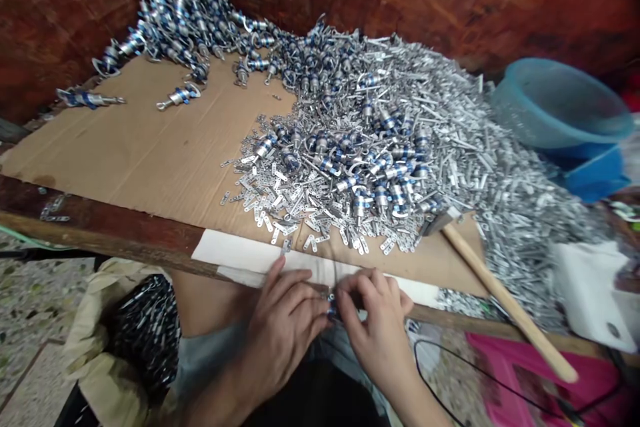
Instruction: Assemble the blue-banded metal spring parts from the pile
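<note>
My left hand (pixel 287 323) is closed at the table's front edge, its fingertips on a small metal-and-blue fitting (pixel 331 303), mostly hidden. One finger of that hand points up at a flat metal link with holes (pixel 287 246). From the other side my right hand (pixel 377 323) pinches at the same fitting, thumb against fingers. Both hands rest over a white strip (pixel 235 252) along the edge. Beyond them lie several loose flat links (pixel 270 203) and a pile of silver cylindrical fittings with blue bands and curved arms (pixel 385 167).
A hammer (pixel 510 303) lies at the right, its wooden handle jutting past the edge. Thin metal strips (pixel 480 140) heap up behind it, beside a blue plastic tub (pixel 560 107). More banded fittings (pixel 185 13) are piled at back left on cardboard (pixel 165 147). A sack (pixel 100 307) of dark parts stands lower left.
</note>
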Demonstrator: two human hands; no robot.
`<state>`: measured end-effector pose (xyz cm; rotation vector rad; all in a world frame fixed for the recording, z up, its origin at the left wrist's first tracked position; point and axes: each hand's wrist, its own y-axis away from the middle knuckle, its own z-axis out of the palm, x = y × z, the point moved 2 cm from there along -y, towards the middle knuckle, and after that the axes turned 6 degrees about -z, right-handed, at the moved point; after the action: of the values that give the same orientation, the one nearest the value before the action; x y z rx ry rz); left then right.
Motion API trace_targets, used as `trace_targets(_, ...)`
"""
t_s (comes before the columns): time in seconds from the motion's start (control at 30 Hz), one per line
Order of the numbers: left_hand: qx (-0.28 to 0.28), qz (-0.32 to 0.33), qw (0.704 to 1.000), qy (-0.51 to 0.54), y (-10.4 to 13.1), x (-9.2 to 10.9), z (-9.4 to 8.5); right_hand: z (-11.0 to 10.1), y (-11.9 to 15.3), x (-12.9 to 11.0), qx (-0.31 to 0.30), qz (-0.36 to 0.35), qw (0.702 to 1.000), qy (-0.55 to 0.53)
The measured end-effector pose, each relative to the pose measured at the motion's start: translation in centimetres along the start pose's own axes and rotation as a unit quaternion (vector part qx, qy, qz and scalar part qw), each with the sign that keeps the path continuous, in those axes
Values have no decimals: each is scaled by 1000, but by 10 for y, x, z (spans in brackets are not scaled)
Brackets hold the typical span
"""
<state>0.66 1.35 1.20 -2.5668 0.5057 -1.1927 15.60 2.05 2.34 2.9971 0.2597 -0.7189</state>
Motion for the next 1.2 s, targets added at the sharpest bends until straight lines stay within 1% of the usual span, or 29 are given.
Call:
trace_targets(0.07,0,7,1000,-7,0,0,0,1,0,-1,-2,11,1000,-4)
trace_targets(0.23,2,-18,1000,-2,3,-1,2,3,-1,-4,-23,4,1000,-17)
trace_targets(0.3,6,-25,1000,3,3,0,2,-1,-4,0,-26,-7,999,-35)
trace_targets(0.33,8,-31,999,7,3,0,1,-5,-6,5,-12,-13,999,-49)
trace_targets(0.37,6,-34,999,11,2,0,1,-11,-9,15,17,-15,998,-62)
trace_targets(0.4,3,-32,999,12,1,0,1,-18,-11,27,59,-11,995,-73)
trace_targets(0.43,0,-26,1000,12,1,1,1,-28,-14,44,120,3,990,-69)
trace_targets(0.5,1,-12,1000,12,0,1,0,-46,-20,84,215,55,975,-19)
trace_targets(0.53,3,-12,1000,13,0,1,0,-54,-22,105,250,89,962,67)
trace_targets(0.57,3,-16,1000,15,0,0,0,-60,-25,125,255,124,949,141)
trace_targets(0.6,3,-22,1000,18,1,0,0,-64,-28,142,236,142,944,184)
trace_targets(0.67,-2,-28,999,23,2,-1,1,-68,-34,166,192,143,945,224)
trace_targets(0.7,-4,-30,999,25,3,-2,2,-68,-36,171,175,132,950,223)
trace_targets(0.73,-3,-29,999,26,3,-2,2,-68,-36,170,169,117,954,218)
trace_targets(0.8,0,-25,999,26,3,-2,3,-69,-32,153,189,78,956,211)
trace_targets(0.87,-1,-21,999,25,3,-2,3,-70,-20,120,214,17,958,190)
trace_targets(0.9,-1,-19,1000,23,3,-2,3,-70,-12,102,209,-24,963,166)
trace_targets(0.97,-2,-21,1000,18,3,-2,2,-68,6,65,129,-111,982,84)
trace_targets(1.0,-4,-23,1000,15,3,-2,2,-67,15,50,107,-147,982,55)
trace_targets(1.03,-6,-25,1000,13,3,-2,2,-66,24,39,110,-163,980,37)
trace_targets(1.07,-7,-26,1000,13,3,-2,2,-65,30,30,120,-176,977,29)
trace_targets(1.13,-8,-22,1000,16,3,-2,2,-59,37,22,131,-193,972,38)
trace_targets(1.2,-4,-19,1000,19,3,-2,2,-50,38,22,96,-211,971,52)
